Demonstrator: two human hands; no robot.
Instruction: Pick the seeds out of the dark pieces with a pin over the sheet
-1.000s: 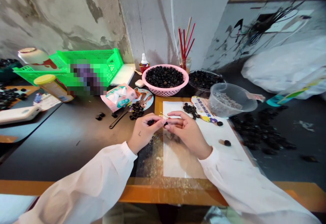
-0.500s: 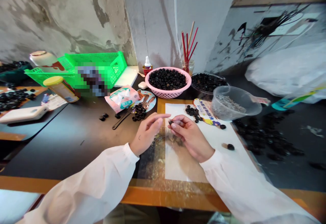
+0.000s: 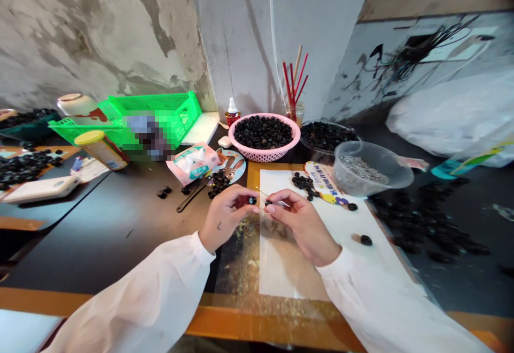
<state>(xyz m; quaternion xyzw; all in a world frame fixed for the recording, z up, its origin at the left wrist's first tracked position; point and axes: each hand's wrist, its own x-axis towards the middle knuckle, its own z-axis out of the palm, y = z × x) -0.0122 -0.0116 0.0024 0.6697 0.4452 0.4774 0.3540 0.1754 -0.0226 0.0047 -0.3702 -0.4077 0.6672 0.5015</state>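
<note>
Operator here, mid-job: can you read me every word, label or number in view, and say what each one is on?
Pink plastic tissue packet: printed characters, too blurred to read.
Curved white-and-yellow printed card: coloured lettering, too small to read.
Clear jar with yellow lid: label too blurred to read.
Small white-capped bottle with red label: too small to read.
Nothing can be quoted with certainty.

Tissue packet (image 3: 193, 164) lettering too blurred to read

Pixelated blur (image 3: 146, 136) over green crate (image 3: 176, 111), pinched dark object (image 3: 251, 200) too small to tell, perhaps a bead
</note>
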